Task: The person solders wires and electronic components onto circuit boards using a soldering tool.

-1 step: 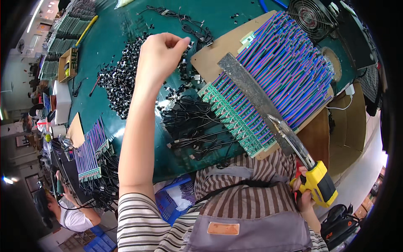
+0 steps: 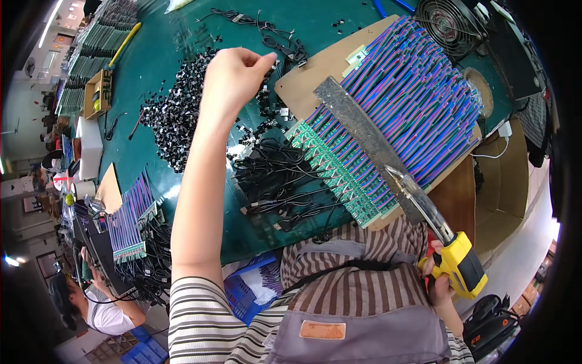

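Observation:
My left hand [image 2: 233, 76] is held above the table at the right edge of a heap of small black parts [image 2: 173, 118]. Its thumb and fingers are pinched together; what they hold, if anything, is hidden. My right hand [image 2: 439, 285] is wrapped round the handle of a yellow and black soldering gun [image 2: 464, 267]. The gun's metal tip points up and left over a dark flat metal bar [image 2: 361, 130]. This bar lies across rows of blue, red and green wires [image 2: 418, 97], joined to small green circuit boards [image 2: 330, 170]. Black cables [image 2: 273, 167] lie beside the boards.
A brown board [image 2: 303, 85] lies under the wires. At the far right stands a black fan [image 2: 448, 24], with an open cardboard box [image 2: 500, 188] below it. More wired boards [image 2: 130, 212] lie at left, near a co-worker [image 2: 109, 309]. A small box [image 2: 97, 94] sits at far left.

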`<action>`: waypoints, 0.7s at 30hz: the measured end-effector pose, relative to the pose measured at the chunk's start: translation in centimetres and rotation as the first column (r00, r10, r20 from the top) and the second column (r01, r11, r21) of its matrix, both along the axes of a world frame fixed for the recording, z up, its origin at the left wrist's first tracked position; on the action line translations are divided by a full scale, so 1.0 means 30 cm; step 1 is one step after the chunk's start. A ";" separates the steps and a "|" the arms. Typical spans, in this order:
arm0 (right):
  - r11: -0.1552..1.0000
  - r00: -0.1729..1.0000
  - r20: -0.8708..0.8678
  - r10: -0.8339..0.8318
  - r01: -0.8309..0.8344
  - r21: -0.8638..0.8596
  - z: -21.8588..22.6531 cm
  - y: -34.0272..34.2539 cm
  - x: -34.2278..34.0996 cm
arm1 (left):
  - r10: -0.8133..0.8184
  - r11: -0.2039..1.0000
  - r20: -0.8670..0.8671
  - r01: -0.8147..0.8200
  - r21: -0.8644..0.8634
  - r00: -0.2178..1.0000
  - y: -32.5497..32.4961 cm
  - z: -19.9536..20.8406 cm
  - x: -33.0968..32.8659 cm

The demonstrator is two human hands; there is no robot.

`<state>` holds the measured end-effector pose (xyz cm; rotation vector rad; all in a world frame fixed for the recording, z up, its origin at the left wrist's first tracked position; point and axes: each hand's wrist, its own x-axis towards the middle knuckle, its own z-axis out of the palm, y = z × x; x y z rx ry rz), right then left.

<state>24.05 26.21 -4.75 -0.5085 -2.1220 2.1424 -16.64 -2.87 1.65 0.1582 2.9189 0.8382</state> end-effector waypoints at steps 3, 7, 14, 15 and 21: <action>0.997 0.999 0.045 0.023 -0.020 -0.072 0.039 -0.049 -0.037 | -0.030 0.999 -0.028 0.029 -0.033 0.999 0.040 -0.090 -0.045; 0.999 0.999 -0.006 0.046 -0.046 -0.018 0.040 -0.044 -0.050 | -0.005 0.991 0.079 -0.006 0.133 0.997 0.005 -0.141 -0.080; 0.997 0.999 -0.006 0.050 -0.050 -0.056 0.024 -0.040 -0.043 | 0.004 0.868 0.078 -0.043 0.495 0.997 -0.017 -0.081 0.009; 0.999 1.000 -0.007 0.007 -0.008 -0.045 0.028 -0.044 -0.043 | 0.007 0.768 -0.009 0.000 0.640 1.000 -0.025 -0.075 0.027; 0.985 0.986 0.086 0.143 -0.134 -0.105 0.067 -0.044 -0.095 | 0.025 0.603 -0.199 0.144 0.785 0.980 -0.061 -0.024 0.110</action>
